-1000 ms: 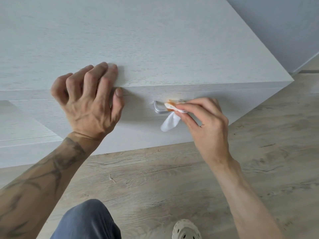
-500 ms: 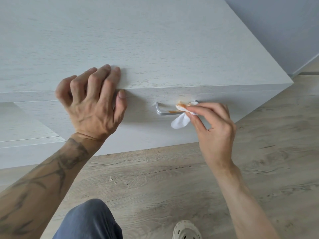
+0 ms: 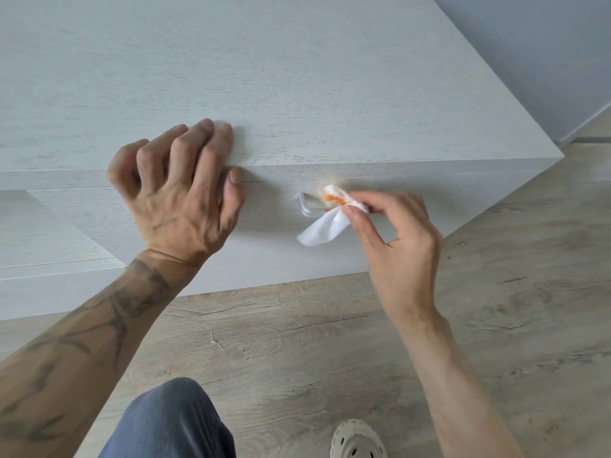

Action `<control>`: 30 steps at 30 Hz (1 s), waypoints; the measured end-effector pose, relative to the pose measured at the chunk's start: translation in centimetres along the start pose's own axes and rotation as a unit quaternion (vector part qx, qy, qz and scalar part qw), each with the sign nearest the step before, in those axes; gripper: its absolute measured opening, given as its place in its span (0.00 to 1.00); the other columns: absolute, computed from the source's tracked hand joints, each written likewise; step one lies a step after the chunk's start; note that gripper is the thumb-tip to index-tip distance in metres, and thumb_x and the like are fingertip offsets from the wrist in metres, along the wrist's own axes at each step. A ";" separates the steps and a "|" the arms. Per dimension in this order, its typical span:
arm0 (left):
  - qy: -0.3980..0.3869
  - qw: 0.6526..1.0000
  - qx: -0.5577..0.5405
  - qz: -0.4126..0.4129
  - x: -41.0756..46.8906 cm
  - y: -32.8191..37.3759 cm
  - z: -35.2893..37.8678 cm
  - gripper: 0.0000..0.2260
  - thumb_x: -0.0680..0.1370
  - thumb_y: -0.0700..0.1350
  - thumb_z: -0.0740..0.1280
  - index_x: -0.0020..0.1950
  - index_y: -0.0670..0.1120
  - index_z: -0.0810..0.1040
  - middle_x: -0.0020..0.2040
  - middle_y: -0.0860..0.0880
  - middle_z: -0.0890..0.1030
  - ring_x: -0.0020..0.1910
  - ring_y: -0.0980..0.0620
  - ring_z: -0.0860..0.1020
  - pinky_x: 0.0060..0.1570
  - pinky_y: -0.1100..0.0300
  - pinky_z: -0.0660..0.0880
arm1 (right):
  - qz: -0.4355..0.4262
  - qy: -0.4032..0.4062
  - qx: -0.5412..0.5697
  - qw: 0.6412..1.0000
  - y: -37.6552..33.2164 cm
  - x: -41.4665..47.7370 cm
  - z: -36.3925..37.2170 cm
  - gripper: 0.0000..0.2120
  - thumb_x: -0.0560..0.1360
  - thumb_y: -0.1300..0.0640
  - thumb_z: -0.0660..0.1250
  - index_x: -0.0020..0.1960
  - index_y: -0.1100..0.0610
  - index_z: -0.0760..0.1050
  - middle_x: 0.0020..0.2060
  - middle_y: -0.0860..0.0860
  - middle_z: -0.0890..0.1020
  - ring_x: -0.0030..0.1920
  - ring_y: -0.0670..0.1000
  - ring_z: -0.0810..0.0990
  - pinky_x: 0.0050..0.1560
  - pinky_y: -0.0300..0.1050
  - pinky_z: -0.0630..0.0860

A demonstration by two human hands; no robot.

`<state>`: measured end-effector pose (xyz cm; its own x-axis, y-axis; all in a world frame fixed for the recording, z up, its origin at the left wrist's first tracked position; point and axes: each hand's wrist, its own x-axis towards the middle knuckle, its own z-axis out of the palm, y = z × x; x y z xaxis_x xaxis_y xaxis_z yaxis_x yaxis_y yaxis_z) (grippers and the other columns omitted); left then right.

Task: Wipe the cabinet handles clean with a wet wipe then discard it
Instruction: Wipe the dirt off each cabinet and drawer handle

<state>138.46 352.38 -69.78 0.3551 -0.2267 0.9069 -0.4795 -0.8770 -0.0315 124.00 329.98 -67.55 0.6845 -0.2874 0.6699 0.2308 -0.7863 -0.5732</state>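
Note:
A pale wood-grain cabinet [image 3: 297, 77] fills the upper view. On its drawer front sits a silver bar handle [image 3: 305, 206]; only its left end shows. My right hand [image 3: 396, 246] pinches a white wet wipe [image 3: 325, 228] against the handle, and the wipe's top is stained orange. A faint orange smear marks the drawer front just above the wipe. My left hand [image 3: 175, 193] rests on the cabinet's top front edge, fingers curled on the top and thumb on the drawer front, holding nothing.
Grey-brown wood plank floor [image 3: 330, 342] lies below the cabinet. A lower cabinet section [image 3: 43, 233] steps out at left. My blue trouser knee [image 3: 172, 421] and beige clog [image 3: 358, 439] are at the bottom. A grey wall [image 3: 545, 44] stands at the upper right.
My right hand slid the wipe along the handle to the right, then back left a little. The wipe now shows more orange stain. My left hand stayed on the cabinet edge.

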 end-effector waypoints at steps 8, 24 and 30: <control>-0.002 1.000 -0.001 0.000 -0.1 0.0 0.1 0.20 0.87 0.55 0.56 0.72 0.50 0.78 0.66 0.51 0.80 0.65 0.48 0.72 0.68 0.49 0.56 | -0.028 -0.015 -0.059 0.998 0.9 -0.5 -0.1 0.08 0.78 0.58 0.77 0.57 0.54 0.86 0.52 0.44 0.84 0.55 0.48 0.82 0.60 0.53 0.75; -0.004 1.000 0.005 -0.002 0.0 0.1 0.1 0.20 0.87 0.56 0.55 0.71 0.49 0.78 0.65 0.51 0.81 0.65 0.48 0.73 0.68 0.49 0.56 | -0.064 -0.055 -0.051 0.995 -0.4 1.2 2.0 0.05 0.79 0.54 0.76 0.53 0.53 0.88 0.39 0.47 0.82 0.46 0.52 0.76 0.51 0.53 0.72; -0.007 1.000 0.009 -0.004 0.0 0.1 0.1 0.20 0.87 0.56 0.55 0.72 0.50 0.78 0.65 0.51 0.81 0.65 0.48 0.73 0.69 0.50 0.55 | -0.032 -0.029 -0.058 0.997 0.4 0.6 0.7 0.06 0.79 0.54 0.75 0.54 0.54 0.88 0.41 0.47 0.82 0.48 0.52 0.75 0.50 0.57 0.74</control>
<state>138.46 352.27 -69.83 0.3706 -0.2255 0.9010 -0.4613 -0.8867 -0.0322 125.00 329.89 -67.66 0.7109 -0.2055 0.6725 0.1958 -0.8607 -0.4700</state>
